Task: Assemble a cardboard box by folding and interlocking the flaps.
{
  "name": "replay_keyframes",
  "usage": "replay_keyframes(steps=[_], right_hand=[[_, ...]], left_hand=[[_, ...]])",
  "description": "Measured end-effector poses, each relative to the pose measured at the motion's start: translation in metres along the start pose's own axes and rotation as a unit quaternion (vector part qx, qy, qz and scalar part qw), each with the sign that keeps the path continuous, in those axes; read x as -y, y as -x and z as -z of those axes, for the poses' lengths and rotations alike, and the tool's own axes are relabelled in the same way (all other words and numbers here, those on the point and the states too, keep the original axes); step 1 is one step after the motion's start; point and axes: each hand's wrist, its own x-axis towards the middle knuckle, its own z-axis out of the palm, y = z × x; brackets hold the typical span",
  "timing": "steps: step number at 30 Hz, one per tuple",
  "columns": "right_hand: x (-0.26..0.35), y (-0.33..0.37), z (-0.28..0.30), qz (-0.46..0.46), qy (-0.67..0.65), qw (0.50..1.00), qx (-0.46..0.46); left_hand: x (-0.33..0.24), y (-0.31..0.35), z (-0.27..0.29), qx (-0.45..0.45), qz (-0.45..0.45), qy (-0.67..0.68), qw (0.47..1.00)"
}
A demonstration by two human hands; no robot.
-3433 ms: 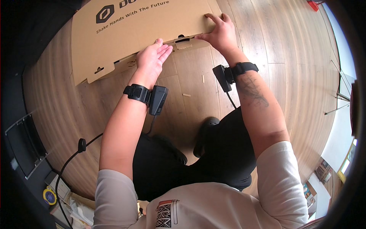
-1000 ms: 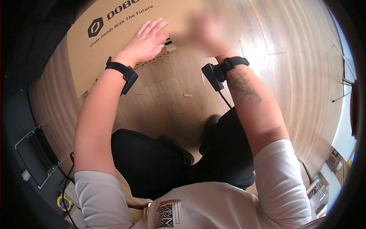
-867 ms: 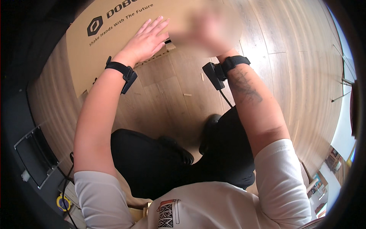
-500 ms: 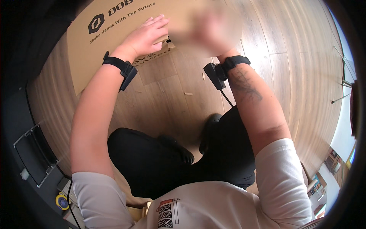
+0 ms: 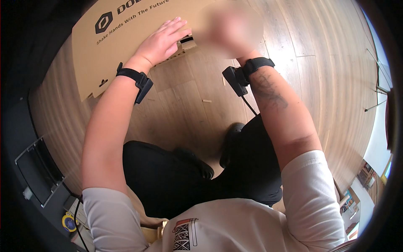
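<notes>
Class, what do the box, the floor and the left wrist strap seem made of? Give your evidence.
The box looks like matt cardboard: tan, dull, with dark print straight onto it. The floor seems satin wood or laminate, from its grain, plank seams and soft shine. The left wrist strap, dull black and curved, may be fabric or rubber; its texture is unclear.

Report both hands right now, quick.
Left hand: open, fingers extended over the top of the cardboard box near its edge.
Right hand: blurred over at the box; open or closed can't be told.
</notes>
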Motion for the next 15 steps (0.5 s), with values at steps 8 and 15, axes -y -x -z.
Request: replay_keyframes(steps=[8,15], right_hand=[[0.008,0.003,0.003,-0.022,0.026,0.999,-0.012],[0.01,0.004,0.003,-0.021,0.007,1.0,-0.003]], left_hand=[[-0.004,0.002,-0.002,-0.015,0.061,0.036,0.997],[-0.001,0.009,-0.012,-0.065,0.097,-0.017,0.993]])
